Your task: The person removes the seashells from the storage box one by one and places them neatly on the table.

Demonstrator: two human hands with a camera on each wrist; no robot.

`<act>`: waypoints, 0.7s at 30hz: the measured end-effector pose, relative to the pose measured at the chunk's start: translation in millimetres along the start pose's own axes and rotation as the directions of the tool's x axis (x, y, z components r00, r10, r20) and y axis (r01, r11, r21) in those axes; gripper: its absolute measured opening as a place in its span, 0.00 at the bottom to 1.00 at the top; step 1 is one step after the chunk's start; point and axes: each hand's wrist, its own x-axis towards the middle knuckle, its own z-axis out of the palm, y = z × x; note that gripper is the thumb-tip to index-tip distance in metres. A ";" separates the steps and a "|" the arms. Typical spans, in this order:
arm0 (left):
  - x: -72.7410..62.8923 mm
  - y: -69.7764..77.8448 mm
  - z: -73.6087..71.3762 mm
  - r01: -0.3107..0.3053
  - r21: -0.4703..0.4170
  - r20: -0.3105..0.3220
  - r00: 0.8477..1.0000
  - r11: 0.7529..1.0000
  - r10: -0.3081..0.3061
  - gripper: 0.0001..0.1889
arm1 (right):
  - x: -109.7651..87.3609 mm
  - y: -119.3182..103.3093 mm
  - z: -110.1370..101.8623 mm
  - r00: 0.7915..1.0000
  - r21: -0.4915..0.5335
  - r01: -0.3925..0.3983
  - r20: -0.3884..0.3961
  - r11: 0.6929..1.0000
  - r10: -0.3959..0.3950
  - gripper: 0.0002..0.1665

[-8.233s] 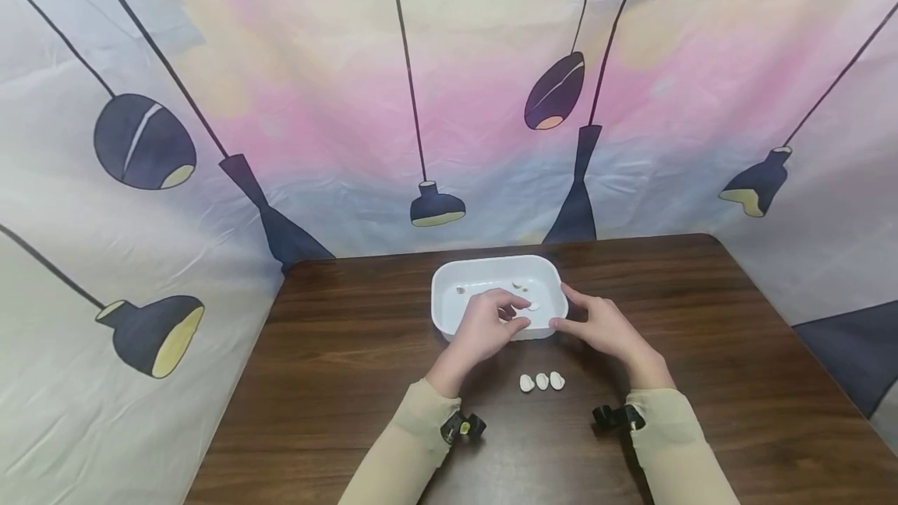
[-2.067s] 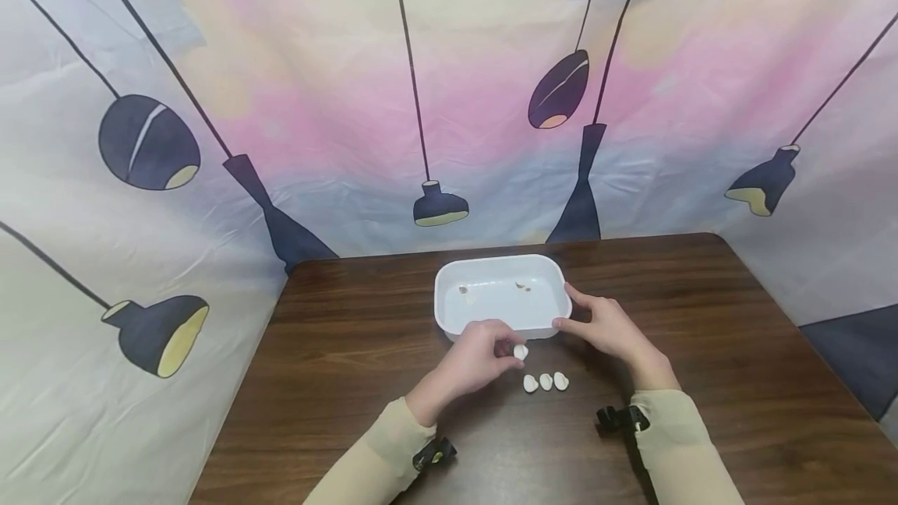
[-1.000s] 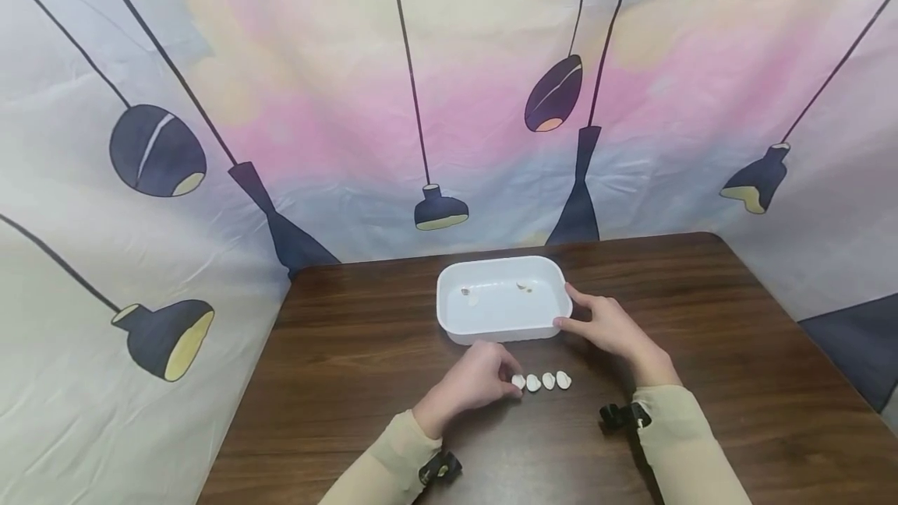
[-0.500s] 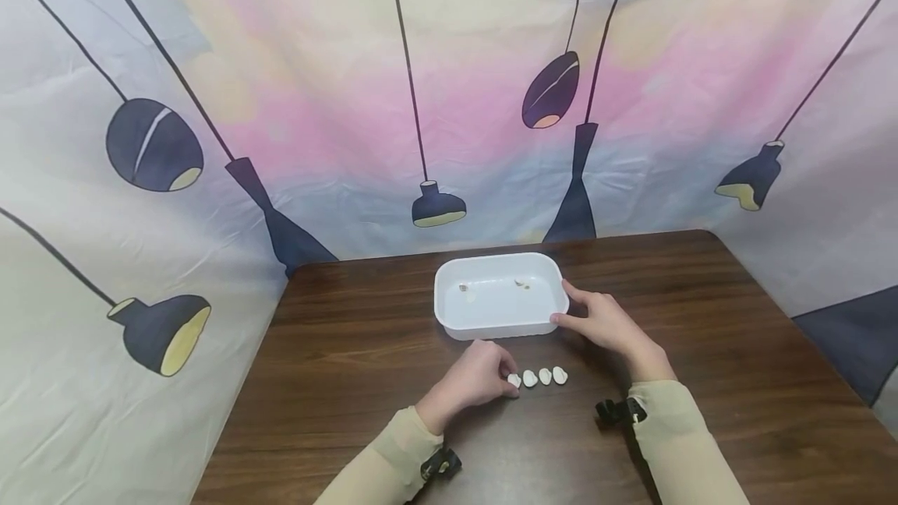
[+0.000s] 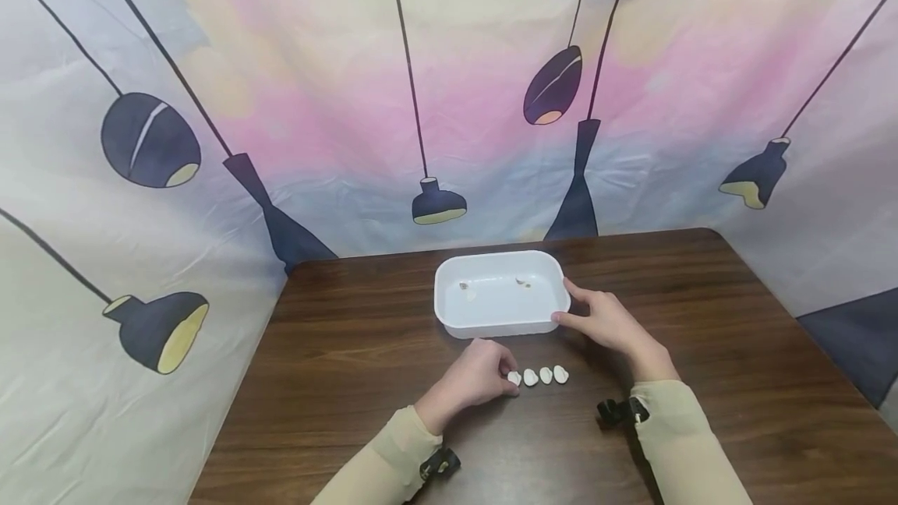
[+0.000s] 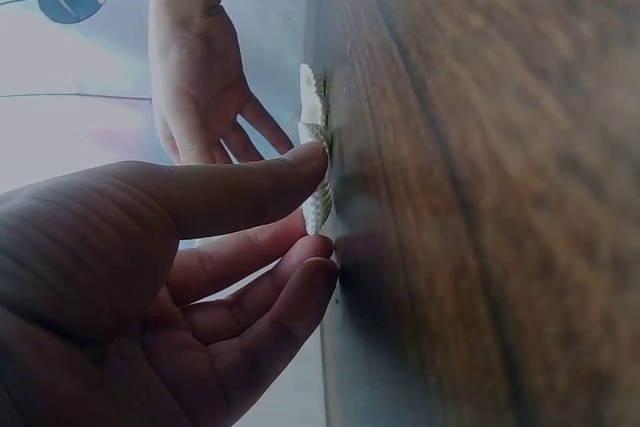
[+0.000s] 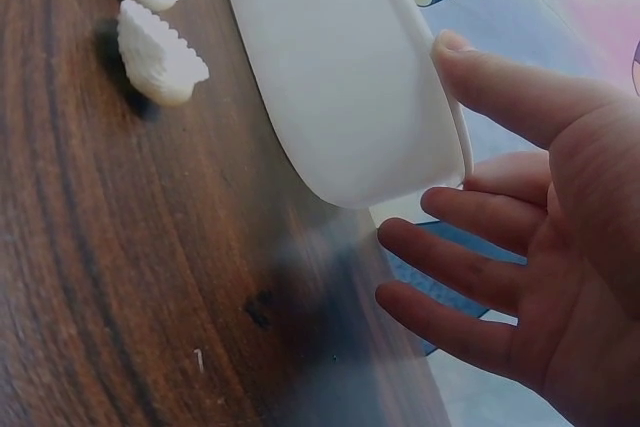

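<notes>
Between thumb and fingertips, my left hand pinches the leftmost white ridged seashell, which is at the tabletop. Beside it, several similar white seashells lie in a row to the right. In the left wrist view, thumb and fingers meet around the shell close over the wood. My right hand grips the right end of a white rectangular dish, thumb at its near corner and index finger farther back. The right wrist view shows the thumb on the rim, with the other fingers spread. Small brownish pieces lie inside the dish.
The dish stands on a dark wood table, toward its back edge. Behind hangs a cloth backdrop printed with pendant lamps. At the dish's left inside lie another brownish piece and a pale one.
The left hand took a white seashell from over the dish and brought it toward me to the left end of the row. Lately it has barely moved. The right hand stays on the dish.
</notes>
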 end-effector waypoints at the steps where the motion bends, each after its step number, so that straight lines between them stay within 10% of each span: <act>1: -0.1 0.1 -0.5 0.000 -0.002 0.001 1.000 1.000 0.000 0.13 | -0.1 -0.5 -0.1 1.000 0.001 -0.001 0.000 1.000 0.001 0.52; 21: -1.4 0.7 -0.4 -0.005 0.005 -0.021 1.000 1.000 0.005 0.12 | -1.2 -2.6 -1.9 1.000 0.013 -0.013 0.009 1.000 0.013 0.52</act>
